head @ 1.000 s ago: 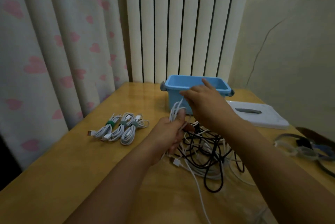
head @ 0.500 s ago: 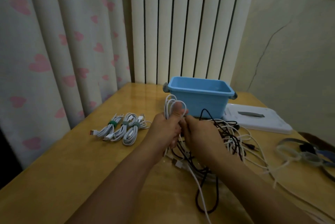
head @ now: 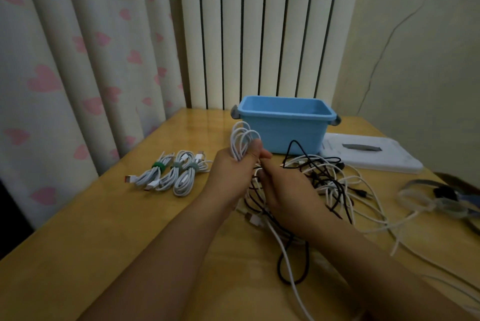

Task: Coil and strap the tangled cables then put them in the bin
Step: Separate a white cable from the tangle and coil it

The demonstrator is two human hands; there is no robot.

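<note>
One wooden table carries one blue bin at its far edge, one white lid just right of the bin, and one tangle of black and white cables in front of them. Left of the tangle lie three strapped coils side by side; some loose straps, too blurred to count, lie at the right edge. The left hand grips one white coil, thumb pressed on its loops, while the right hand curls its fingers around tangle strands just beside it.
</note>
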